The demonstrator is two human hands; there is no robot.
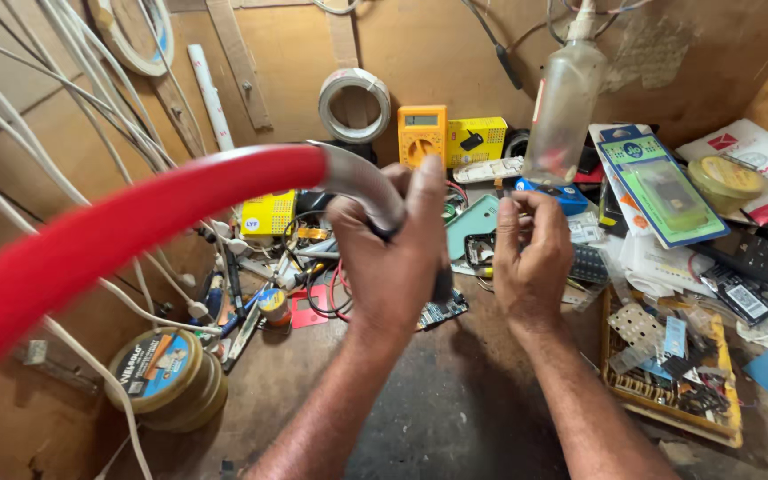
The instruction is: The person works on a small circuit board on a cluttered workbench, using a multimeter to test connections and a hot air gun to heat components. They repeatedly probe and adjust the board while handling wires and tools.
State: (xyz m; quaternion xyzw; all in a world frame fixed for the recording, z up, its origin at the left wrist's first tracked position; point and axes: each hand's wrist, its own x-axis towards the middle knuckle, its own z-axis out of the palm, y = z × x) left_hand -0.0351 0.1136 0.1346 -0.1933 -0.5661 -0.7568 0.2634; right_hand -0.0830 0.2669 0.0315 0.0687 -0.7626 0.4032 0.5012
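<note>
Cluttered workbench (455, 400) | left hand (393, 258) grips red-handled tool (135, 222), axis lower-left to upper-right

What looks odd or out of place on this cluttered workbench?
The bench is heaped with loose wires, circuit boards and packets lying at all angles. A clear bottle hangs neck-up above the clutter rather than standing. The left hand grips a red-handled tool by its grey metal end. I cannot tell what the right hand pinches.

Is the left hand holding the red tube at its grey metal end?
Yes, the left hand is closed around the grey end of the red tube, beside the right hand.
</note>
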